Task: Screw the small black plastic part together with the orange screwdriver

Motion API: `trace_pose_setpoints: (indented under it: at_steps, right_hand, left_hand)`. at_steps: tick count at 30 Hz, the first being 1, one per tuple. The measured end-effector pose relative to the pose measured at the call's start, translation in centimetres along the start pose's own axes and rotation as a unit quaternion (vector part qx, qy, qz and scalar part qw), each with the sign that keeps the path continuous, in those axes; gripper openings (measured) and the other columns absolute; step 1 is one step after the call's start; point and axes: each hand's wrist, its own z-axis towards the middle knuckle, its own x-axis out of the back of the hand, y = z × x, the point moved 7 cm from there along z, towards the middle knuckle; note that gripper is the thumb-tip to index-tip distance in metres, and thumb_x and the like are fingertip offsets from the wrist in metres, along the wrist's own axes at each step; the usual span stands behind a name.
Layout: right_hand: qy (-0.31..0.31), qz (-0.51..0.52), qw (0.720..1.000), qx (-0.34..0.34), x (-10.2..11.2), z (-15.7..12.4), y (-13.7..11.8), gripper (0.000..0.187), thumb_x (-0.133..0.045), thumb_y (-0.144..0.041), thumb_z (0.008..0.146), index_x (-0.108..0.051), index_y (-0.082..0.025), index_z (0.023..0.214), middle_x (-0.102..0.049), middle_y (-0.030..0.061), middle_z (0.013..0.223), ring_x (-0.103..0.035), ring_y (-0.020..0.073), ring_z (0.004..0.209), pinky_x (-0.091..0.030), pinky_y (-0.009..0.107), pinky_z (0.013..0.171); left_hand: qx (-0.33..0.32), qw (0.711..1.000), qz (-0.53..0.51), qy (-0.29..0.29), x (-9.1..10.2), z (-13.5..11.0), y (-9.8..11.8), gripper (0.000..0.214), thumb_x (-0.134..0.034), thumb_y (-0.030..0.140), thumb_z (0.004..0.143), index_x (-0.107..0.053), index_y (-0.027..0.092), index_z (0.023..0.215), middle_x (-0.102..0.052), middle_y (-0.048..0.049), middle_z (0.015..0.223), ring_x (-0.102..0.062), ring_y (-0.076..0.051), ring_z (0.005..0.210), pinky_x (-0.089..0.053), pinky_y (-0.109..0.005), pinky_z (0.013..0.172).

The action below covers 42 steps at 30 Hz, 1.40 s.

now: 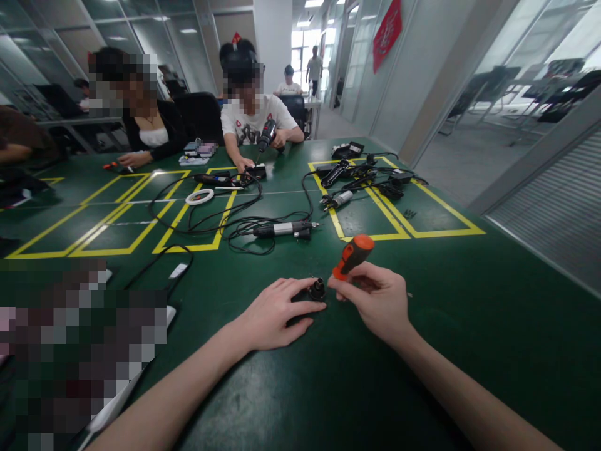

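My right hand [378, 300] is closed around an orange-and-black screwdriver [353, 255], its handle sticking up and away from me. My left hand [277, 313] lies on the green table [469, 300] with its fingers pinching a small black round part [317, 290] and pressing down on a dark piece beneath the palm. The screwdriver's tip is hidden behind my right fingers, close to the black part. Both hands sit side by side near the table's middle front.
A corded power tool [285, 230] lies among tangled black cables just beyond my hands. More tools and chargers [361, 178] fill a yellow-taped box at the right. A roll of white tape [200, 196] lies left. Two people sit across the table, one holding a drill [267, 134].
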Motion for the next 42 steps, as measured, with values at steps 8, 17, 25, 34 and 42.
trace_pose_setpoints:
  at_steps: [8, 17, 25, 34, 42]
  right_hand:
    - [-0.067, -0.024, 0.997, 0.041, -0.7, 0.0, -0.8, 0.021, -0.073, -0.031, 0.091, -0.074, -0.02, 0.073, -0.068, 0.001, 0.058, -0.064, 0.0147, 0.049, -0.055, 0.028, 0.051]
    - [-0.051, -0.016, 0.998, 0.03, -0.8, -0.2, -0.2, 0.023, -0.078, -0.031, 0.086, -0.069, -0.022, 0.067, -0.069, 0.0022, 0.067, -0.063, 0.0161, 0.057, -0.054, 0.029, 0.051]
    - [-0.072, -0.029, 0.996, 0.03, -0.7, 0.0, 0.2, 0.034, -0.061, -0.031, 0.099, -0.069, -0.02, 0.068, -0.065, 0.0038, 0.071, -0.061, 0.0152, 0.06, -0.051, 0.029, 0.054]
    - [-0.038, -0.035, 0.997, 0.049, -0.4, 0.0, -0.5, 0.011, -0.078, -0.028, 0.087, -0.08, -0.023, 0.077, -0.074, 0.0034, 0.076, -0.068, 0.0179, 0.065, -0.06, 0.032, 0.062]
    - [-0.029, -0.041, 0.997, 0.061, 0.0, 0.1, -0.8, 0.015, -0.079, -0.021, 0.084, -0.071, -0.02, 0.071, -0.072, -0.0003, 0.061, -0.066, 0.0147, 0.052, -0.056, 0.026, 0.054]
  left_hand:
    - [-0.009, 1.0, -0.006, 0.004, 0.1, 0.1, 0.1, 0.035, -0.06, 0.023, 0.097, -0.071, 0.026, 0.131, -0.054, -0.0138, 0.154, -0.06, -0.028, 0.129, -0.051, -0.047, 0.107]
    - [-0.004, 1.0, -0.001, 0.001, 0.0, 0.1, 0.1, 0.036, -0.061, 0.024, 0.097, -0.07, 0.027, 0.132, -0.053, -0.0139, 0.155, -0.062, -0.028, 0.127, -0.051, -0.047, 0.107]
    - [0.0, 1.0, -0.005, 0.0, -0.1, 0.0, 0.0, 0.036, -0.062, 0.024, 0.097, -0.071, 0.027, 0.132, -0.054, -0.0135, 0.153, -0.061, -0.028, 0.128, -0.051, -0.047, 0.107]
    - [-0.002, 1.0, -0.007, 0.003, 0.0, 0.0, 0.0, 0.037, -0.062, 0.024, 0.097, -0.071, 0.026, 0.132, -0.053, -0.0155, 0.154, -0.061, -0.029, 0.128, -0.051, -0.047, 0.107]
    - [-0.003, 1.0, 0.0, 0.0, -0.1, 0.0, 0.0, 0.036, -0.061, 0.025, 0.098, -0.071, 0.026, 0.132, -0.054, -0.0156, 0.153, -0.062, -0.029, 0.126, -0.052, -0.048, 0.105]
